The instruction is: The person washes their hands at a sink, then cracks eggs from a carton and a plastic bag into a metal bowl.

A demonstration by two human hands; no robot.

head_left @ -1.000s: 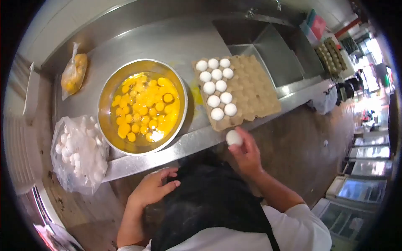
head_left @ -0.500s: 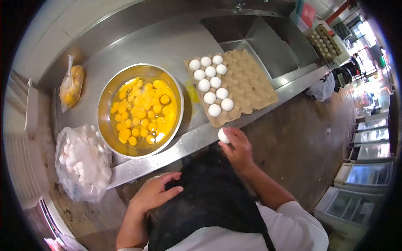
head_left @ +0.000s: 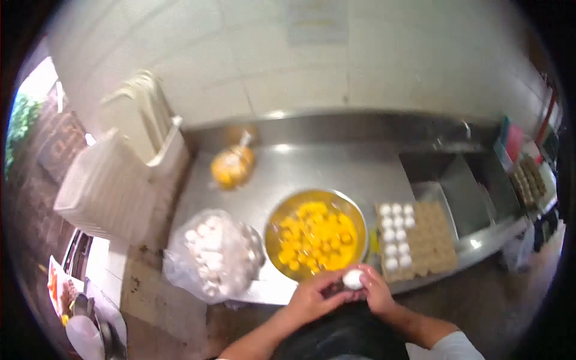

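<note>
Both forearms reach up from the bottom centre of the frame; the left hand (head_left: 313, 297) and right hand (head_left: 377, 292) meet, fingers curled inward.

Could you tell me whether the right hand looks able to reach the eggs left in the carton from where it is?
Probably yes: the right hand sits just in front of the carton, with nothing between, though it shares an egg with the left hand.

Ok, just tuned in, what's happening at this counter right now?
A person holds a white egg between the left hand and right hand, just at the near rim of a metal bowl full of cracked yolks. To the right sits a cardboard egg tray, partly filled. To the left lies a clear bag of eggshells; a bag of something yellow sits behind.
</note>
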